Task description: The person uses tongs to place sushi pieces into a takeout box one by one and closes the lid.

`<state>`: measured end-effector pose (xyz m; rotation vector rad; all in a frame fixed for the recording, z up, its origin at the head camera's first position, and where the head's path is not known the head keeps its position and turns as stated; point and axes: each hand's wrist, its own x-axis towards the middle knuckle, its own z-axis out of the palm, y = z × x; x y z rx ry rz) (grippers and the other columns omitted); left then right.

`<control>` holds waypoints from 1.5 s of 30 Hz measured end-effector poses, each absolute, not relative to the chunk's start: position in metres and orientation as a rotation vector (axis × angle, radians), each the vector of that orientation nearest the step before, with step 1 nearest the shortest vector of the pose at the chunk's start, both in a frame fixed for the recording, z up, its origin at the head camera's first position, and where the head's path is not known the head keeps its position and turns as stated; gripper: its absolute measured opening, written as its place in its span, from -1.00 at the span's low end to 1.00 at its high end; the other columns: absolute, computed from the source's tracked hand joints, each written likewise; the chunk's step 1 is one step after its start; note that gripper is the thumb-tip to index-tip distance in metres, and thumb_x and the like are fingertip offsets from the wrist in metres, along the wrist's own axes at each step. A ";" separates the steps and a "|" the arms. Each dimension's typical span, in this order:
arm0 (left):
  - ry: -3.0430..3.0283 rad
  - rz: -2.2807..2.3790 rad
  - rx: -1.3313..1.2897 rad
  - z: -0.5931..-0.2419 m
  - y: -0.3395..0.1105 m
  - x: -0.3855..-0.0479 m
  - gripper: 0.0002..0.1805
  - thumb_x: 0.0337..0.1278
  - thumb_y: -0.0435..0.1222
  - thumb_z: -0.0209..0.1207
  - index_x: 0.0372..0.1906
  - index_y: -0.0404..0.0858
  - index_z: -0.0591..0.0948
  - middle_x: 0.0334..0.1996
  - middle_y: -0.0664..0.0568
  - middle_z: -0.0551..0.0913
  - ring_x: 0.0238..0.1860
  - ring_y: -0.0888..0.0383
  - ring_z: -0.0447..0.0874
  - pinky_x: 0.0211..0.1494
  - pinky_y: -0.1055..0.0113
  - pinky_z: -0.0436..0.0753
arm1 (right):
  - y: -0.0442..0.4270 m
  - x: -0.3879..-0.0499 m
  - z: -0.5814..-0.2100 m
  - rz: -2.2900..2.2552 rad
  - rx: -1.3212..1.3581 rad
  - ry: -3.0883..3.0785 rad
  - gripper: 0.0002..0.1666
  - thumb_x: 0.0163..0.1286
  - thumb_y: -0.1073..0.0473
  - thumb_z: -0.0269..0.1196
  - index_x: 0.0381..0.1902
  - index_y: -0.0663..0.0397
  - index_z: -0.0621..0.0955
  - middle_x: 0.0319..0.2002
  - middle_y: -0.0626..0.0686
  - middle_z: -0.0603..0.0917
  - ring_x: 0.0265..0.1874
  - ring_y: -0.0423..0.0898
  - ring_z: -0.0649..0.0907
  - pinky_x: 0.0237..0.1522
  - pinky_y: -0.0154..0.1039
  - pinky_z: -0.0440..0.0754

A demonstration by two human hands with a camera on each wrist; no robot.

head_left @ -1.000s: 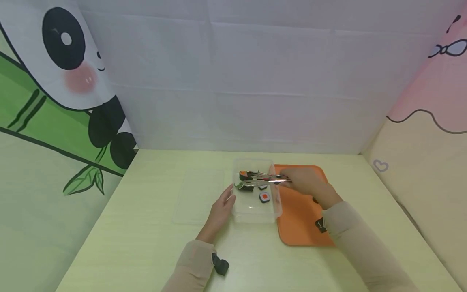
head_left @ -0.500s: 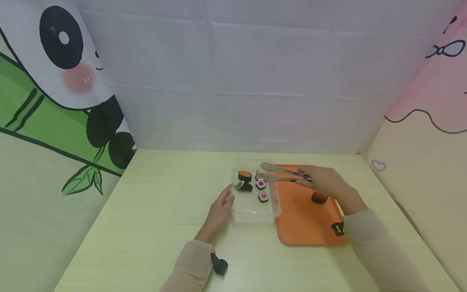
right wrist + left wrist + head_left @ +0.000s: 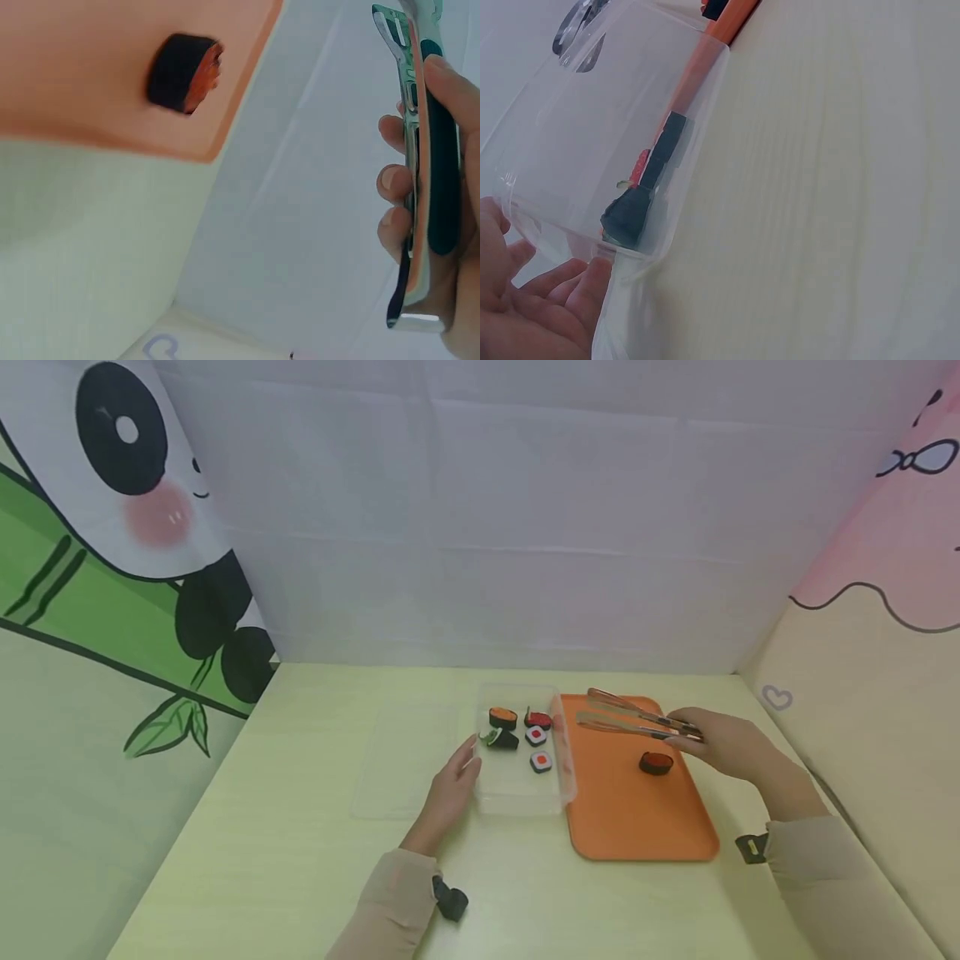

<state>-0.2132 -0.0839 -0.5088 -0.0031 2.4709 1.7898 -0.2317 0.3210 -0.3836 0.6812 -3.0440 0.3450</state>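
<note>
My right hand (image 3: 723,743) grips a pair of metal tongs (image 3: 637,718) by the dark-sided handles, their arms spread apart above the orange tray (image 3: 637,827) with nothing between the tips. On that tray, below the tongs, sits one orange-topped sushi piece (image 3: 656,763) with a black wrap, also near in the right wrist view. My left hand (image 3: 452,789) rests its fingers against the left wall of a clear plastic container (image 3: 517,797). Inside lie an orange-topped sushi piece (image 3: 502,718), a hand roll (image 3: 501,739), a red-topped piece (image 3: 537,719) and two small white-and-red rolls (image 3: 541,762).
A clear flat lid (image 3: 405,764) lies on the pale table (image 3: 262,860) left of the container. The tray stands directly right of the container, touching or slightly under its edge. A white cloth wall (image 3: 495,543) closes the back, with printed cloth at both sides.
My right hand has drawn the tongs right, out of the container and over the tray. The orange-topped piece they were at stays in the container. My left hand has kept its place.
</note>
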 end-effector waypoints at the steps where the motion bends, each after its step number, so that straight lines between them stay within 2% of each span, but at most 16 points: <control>1: 2.468 1.791 0.000 -0.509 -0.084 -0.213 -0.46 0.51 -0.12 -0.07 0.50 -0.01 0.24 0.38 -0.18 0.32 0.33 -0.18 0.33 0.35 -0.10 0.27 | 0.326 -0.230 -0.384 0.347 0.675 -3.044 -0.56 0.40 -0.07 0.25 0.06 0.10 0.58 -0.21 -0.01 0.69 -0.31 -0.06 0.65 -0.34 -0.02 0.59; 12: 2.472 1.793 0.010 -0.509 -0.084 -0.214 -0.46 0.51 -0.12 -0.07 0.50 0.00 0.24 0.38 -0.18 0.32 0.32 -0.18 0.34 0.34 -0.09 0.30 | 0.379 -0.210 -0.402 0.353 0.608 -3.140 -0.57 0.38 -0.07 0.27 0.00 0.14 0.59 -0.25 -0.03 0.66 -0.36 -0.10 0.58 -0.35 -0.10 0.53; 17: 2.478 1.793 0.017 -0.508 -0.084 -0.213 -0.46 0.51 -0.12 -0.07 0.50 -0.01 0.23 0.38 -0.19 0.32 0.32 -0.19 0.34 0.34 -0.09 0.30 | 0.395 -0.202 -0.408 0.287 0.584 -3.161 -0.54 0.35 -0.06 0.29 0.01 0.18 0.60 -0.18 0.07 0.68 -0.27 0.01 0.65 -0.27 0.04 0.60; 20: 2.474 1.794 0.021 -0.508 -0.083 -0.213 -0.46 0.51 -0.12 -0.07 0.50 -0.01 0.23 0.38 -0.19 0.32 0.32 -0.19 0.34 0.34 -0.09 0.30 | 0.401 -0.197 -0.409 0.240 0.574 -3.174 -0.55 0.33 -0.05 0.32 -0.01 0.17 0.60 -0.17 0.09 0.69 -0.31 -0.02 0.65 -0.31 0.06 0.60; 25: 2.475 1.788 0.018 -0.508 -0.083 -0.213 -0.46 0.52 -0.12 -0.08 0.51 -0.01 0.22 0.39 -0.19 0.32 0.33 -0.19 0.33 0.34 -0.10 0.30 | 0.403 -0.195 -0.413 0.246 0.616 -3.166 -0.68 0.33 0.01 0.32 -0.08 0.08 0.61 -0.26 -0.06 0.67 -0.42 -0.20 0.56 -0.39 -0.08 0.57; 31: 2.483 1.786 0.019 -0.509 -0.083 -0.215 -0.46 0.51 -0.11 -0.08 0.50 -0.01 0.23 0.38 -0.18 0.32 0.31 -0.20 0.34 0.34 -0.10 0.30 | 0.402 -0.196 -0.420 0.310 0.668 -3.130 -0.82 0.33 0.11 0.32 -0.16 0.01 0.61 -0.34 -0.19 0.61 -0.45 -0.25 0.50 -0.41 -0.16 0.52; 39: 2.483 1.781 0.011 -0.509 -0.083 -0.214 -0.46 0.51 -0.12 -0.08 0.50 -0.01 0.23 0.39 -0.18 0.32 0.32 -0.21 0.34 0.33 -0.11 0.30 | 0.393 -0.200 -0.414 0.304 0.669 -3.092 -0.78 0.34 0.09 0.32 -0.11 0.03 0.62 -0.37 -0.19 0.60 -0.51 -0.24 0.45 -0.49 -0.21 0.44; 45: 2.485 1.776 0.008 -0.510 -0.083 -0.214 -0.46 0.51 -0.11 -0.07 0.50 0.01 0.24 0.39 -0.17 0.32 0.32 -0.19 0.33 0.34 -0.10 0.30 | 0.377 -0.202 -0.397 0.303 0.709 -3.053 -0.76 0.37 0.05 0.29 -0.09 0.02 0.62 -0.35 -0.20 0.60 -0.48 -0.24 0.46 -0.44 -0.18 0.47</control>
